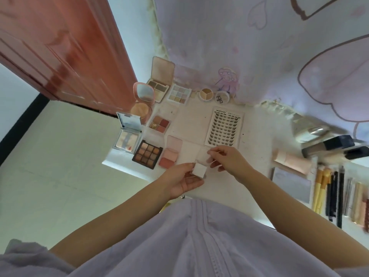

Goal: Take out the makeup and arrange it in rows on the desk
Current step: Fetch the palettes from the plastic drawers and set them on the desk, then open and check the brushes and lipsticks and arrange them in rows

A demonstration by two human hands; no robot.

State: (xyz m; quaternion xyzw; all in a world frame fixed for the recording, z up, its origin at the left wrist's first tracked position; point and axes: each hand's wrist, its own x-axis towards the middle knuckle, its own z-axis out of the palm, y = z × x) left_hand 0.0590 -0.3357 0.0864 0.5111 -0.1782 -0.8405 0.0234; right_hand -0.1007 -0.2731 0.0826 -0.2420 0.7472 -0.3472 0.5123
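My left hand [184, 180] grips a small clear case with a white pan [199, 169] just above the white desk [189, 120]. My right hand [229, 159] pinches the case's clear hinged lid [203, 156], which stands open. Open palettes lie in rows on the desk's left part: a brown nine-pan palette [146, 154], a pink blush duo [169, 154], a red four-pan palette [159, 123], a pastel nine-pan palette [179, 94] and a mirrored highlighter compact [127, 129]. A lash card [224, 127] lies in the middle.
A round pink powder compact [142, 100], a beige contour palette [160, 78] and two small round jars [213, 94] sit at the desk's far edge by a lilac curtain [259, 47]. Brushes and pencils [335, 194], a pink tube [292, 161] and dark bottles [335, 146] lie right.
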